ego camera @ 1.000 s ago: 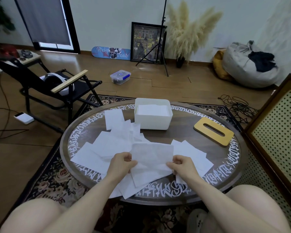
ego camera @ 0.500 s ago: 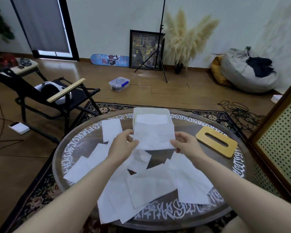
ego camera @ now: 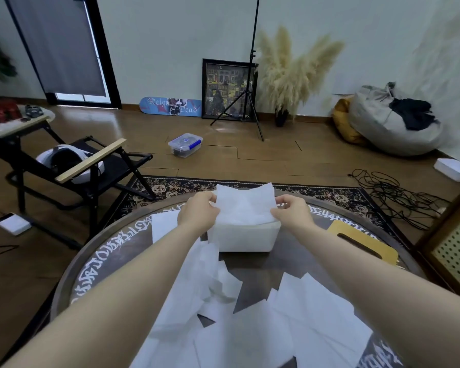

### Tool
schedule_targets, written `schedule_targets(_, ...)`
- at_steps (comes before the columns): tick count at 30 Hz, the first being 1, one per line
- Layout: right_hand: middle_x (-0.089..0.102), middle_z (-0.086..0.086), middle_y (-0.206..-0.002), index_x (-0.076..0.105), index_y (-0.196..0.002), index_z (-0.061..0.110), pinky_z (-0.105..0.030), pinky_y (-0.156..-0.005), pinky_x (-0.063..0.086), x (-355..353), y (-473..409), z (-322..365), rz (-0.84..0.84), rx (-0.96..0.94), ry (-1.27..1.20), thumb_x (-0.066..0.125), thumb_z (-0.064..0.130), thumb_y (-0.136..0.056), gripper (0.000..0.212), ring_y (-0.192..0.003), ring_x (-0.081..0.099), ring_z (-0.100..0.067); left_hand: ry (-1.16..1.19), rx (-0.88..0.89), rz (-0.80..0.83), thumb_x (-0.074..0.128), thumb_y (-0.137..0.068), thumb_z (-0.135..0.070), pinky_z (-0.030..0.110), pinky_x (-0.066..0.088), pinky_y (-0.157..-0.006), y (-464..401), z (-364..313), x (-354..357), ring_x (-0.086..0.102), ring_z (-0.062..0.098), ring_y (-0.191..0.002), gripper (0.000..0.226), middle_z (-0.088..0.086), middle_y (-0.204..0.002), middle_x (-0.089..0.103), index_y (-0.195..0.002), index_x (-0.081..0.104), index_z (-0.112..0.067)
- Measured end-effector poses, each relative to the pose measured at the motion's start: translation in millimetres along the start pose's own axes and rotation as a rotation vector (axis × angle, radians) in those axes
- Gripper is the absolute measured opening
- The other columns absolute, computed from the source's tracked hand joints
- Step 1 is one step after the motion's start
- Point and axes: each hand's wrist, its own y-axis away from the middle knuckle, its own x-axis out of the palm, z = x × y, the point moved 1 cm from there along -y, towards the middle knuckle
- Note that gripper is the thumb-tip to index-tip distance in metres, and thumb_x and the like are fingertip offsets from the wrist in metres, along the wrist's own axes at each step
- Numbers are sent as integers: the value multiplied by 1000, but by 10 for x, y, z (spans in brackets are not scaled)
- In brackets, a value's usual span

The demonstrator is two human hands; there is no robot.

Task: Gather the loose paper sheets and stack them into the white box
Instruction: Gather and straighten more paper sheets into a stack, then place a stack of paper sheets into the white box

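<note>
A white box (ego camera: 243, 239) stands on the far middle of the round table (ego camera: 72, 272). Over its open top I hold one white paper sheet (ego camera: 246, 204) stretched between both hands. My left hand (ego camera: 199, 211) pinches the sheet's left edge and my right hand (ego camera: 291, 212) pinches its right edge. The sheet's lower part dips into the box. Several loose white sheets (ego camera: 290, 322) lie overlapping on the near half of the table, and another sheet (ego camera: 164, 227) lies left of the box, partly hidden by my left arm.
A yellow wooden lid with a slot (ego camera: 364, 241) lies right of the box. A black folding chair (ego camera: 85, 166) stands to the left, a wooden screen (ego camera: 454, 240) to the right. A tripod (ego camera: 246, 102), clear container (ego camera: 185, 144) and cables (ego camera: 398, 195) are on the floor beyond.
Both hands carried the held sheet forward from the near table edge to above the white box, and its lower edge now sinks into the box. The camera moved closer to the table.
</note>
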Motion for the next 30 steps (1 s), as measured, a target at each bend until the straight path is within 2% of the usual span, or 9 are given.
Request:
schedule_targets(3, 61, 1, -94, 65, -109, 19, -27, -71, 40, 63, -84, -60, -4, 5, 86, 60, 12, -84, 26, -81, 54, -18, -35, -40, -13, 55, -88, -18, 38, 52, -84, -101, 33, 67, 59, 29, -103, 29, 4, -115, 62, -117, 59, -24)
schedule_targets(7, 56, 4, -93, 64, -110, 21, -32, -80, 45, 119, -125, -88, -12, -2, 173, 64, 17, -85, 26, -94, 57, -20, -96, -59, -23, 56, -88, -19, 35, 49, -85, -161, 53, 121, 58, 28, -108, 31, 4, -118, 62, -119, 58, -24)
schedule_targets(10, 59, 6, -99, 61, -111, 25, -29, -77, 44, 131, -90, -79, -35, -23, 244, 64, 21, -85, 27, -102, 59, -20, -131, -54, -48, 57, -89, -19, 32, 44, -82, -170, 57, 141, 58, 27, -107, 31, 4, -117, 63, -120, 58, -23)
schedule_targets(16, 58, 6, -99, 54, -122, 22, -29, -77, 42, 117, -9, -80, -50, -92, 290, 62, 19, -86, 36, -103, 58, -21, -153, -39, -95, 57, -88, -16, 29, 41, -73, -121, 58, 180, 59, 27, -102, 34, 4, -116, 63, -122, 55, -22)
schedule_targets(19, 59, 4, -101, 54, -122, 21, -29, -74, 41, 96, 19, -68, -42, -124, 310, 60, 17, -87, 35, -98, 57, -21, -163, -1, -97, 57, -89, -14, 31, 43, -76, -86, 49, 183, 58, 27, -104, 35, 4, -118, 62, -124, 54, -20)
schedule_targets(23, 53, 0, -115, 57, -120, 21, -32, -78, 45, 23, 56, -23, -60, -202, 441, 56, 17, -89, 32, -101, 56, -23, -230, 56, -66, 57, -91, -20, 33, 44, -79, -22, 39, 152, 56, 25, -106, 31, 3, -120, 58, -121, 56, -21)
schedule_targets(26, 51, 1, -113, 61, -116, 24, -31, -76, 43, -34, 96, -1, -2, -254, 517, 54, 18, -89, 28, -103, 55, -22, -305, 104, -48, 53, -93, -26, 32, 41, -80, 63, 51, 114, 55, 23, -109, 25, 1, -122, 54, -117, 59, -23)
schedule_targets(30, 53, -1, -121, 62, -118, 26, -37, -92, 37, -95, 197, 23, 56, -360, 702, 51, 19, -92, 29, -119, 46, -22, -343, 157, 14, 49, -95, -26, 35, 41, -88, 203, 86, 69, 51, 21, -118, 27, 0, -131, 51, -120, 59, -23)
